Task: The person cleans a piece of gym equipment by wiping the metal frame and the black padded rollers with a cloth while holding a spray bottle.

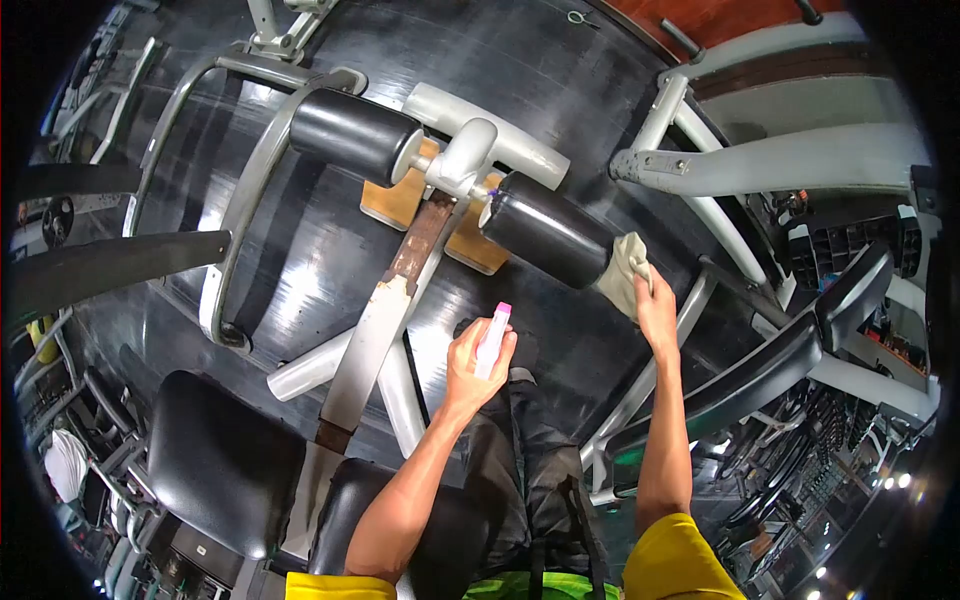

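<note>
My left hand (476, 362) is closed around a white spray bottle (492, 340) with a pink top, held over the floor in front of my legs. In my right hand (656, 305) is a beige cloth (627, 272), bunched at the outer end of a black padded roller (548, 230). The cloth appears to touch the roller's end. A second black roller (355, 135) sits on the far side of the grey post (468, 155) that joins them.
Below the rollers a worn metal beam (380, 315) runs toward a black padded seat (225, 465). Curved metal rails (245, 205) stand to the left. A black bench pad (730, 390) and a thick grey frame (780, 160) are on the right.
</note>
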Available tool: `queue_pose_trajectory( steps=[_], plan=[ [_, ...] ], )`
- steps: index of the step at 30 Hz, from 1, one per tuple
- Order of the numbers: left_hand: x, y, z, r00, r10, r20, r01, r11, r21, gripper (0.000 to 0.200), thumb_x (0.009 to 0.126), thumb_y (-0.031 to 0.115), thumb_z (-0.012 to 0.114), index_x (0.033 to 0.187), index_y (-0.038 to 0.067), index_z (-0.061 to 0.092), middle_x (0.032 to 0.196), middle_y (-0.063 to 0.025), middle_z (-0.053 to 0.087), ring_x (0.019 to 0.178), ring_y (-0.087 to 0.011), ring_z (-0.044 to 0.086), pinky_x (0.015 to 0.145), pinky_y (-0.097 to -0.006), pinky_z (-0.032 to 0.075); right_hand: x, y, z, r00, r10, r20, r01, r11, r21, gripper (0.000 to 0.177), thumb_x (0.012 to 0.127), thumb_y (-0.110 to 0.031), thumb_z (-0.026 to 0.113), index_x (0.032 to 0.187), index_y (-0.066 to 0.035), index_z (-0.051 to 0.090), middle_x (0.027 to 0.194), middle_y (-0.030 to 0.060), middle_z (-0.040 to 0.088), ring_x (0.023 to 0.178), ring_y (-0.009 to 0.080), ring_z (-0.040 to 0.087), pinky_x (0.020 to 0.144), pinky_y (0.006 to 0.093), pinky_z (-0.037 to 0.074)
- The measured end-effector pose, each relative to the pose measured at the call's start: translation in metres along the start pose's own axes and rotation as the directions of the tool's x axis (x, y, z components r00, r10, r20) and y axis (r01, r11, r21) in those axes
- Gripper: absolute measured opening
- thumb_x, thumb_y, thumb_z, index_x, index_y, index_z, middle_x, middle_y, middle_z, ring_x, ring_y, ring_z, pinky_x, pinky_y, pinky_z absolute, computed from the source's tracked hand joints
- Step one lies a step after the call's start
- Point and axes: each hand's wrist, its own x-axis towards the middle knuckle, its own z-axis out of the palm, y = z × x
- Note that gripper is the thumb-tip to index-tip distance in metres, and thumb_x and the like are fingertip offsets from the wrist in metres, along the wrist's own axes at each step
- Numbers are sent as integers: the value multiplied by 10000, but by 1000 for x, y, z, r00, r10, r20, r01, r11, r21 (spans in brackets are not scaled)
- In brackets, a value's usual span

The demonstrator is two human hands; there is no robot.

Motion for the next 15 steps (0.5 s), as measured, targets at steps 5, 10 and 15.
queue_pose_trajectory(
  steps=[5, 10, 15],
  plan=[
    [0, 3, 0, 1000, 12, -10, -12, 1000, 17, 100, 900, 61, 697, 958, 3, 641, 697, -32, 600, 557, -64, 542, 505, -254, 424, -3, -48, -11, 965, -110, 236, 46, 964, 261, 340, 927, -177, 484, 1143, 47, 621, 1001, 64, 694, 955, 134, 590, 905, 300, 447],
    [-1, 2, -1, 999, -36, 17, 36, 999, -14, 94, 902, 54, 692, 959, 2, 640, 692, -25, 597, 552, -59, 537, 503, -250, 419, 65, -77, 35, 939, -285, 192, 304, 949, -80, 360, 932, -257, 520, 1172, -22, 651, 1193, 234, 602, 1178, 370, 565, 992, 421, 450],
    [1, 6, -2, 998, -61, 22, 60, 998, 6, 107, 886, 61, 701, 940, -7, 639, 757, -77, 638, 649, -165, 616, 584, -298, 473, 76, -81, 84, 856, -461, -232, 426, 885, -185, 477, 918, -235, 651, 1367, -121, 537, 1369, 208, 496, 1202, 410, 538, 1000, 466, 464]
  ],
)
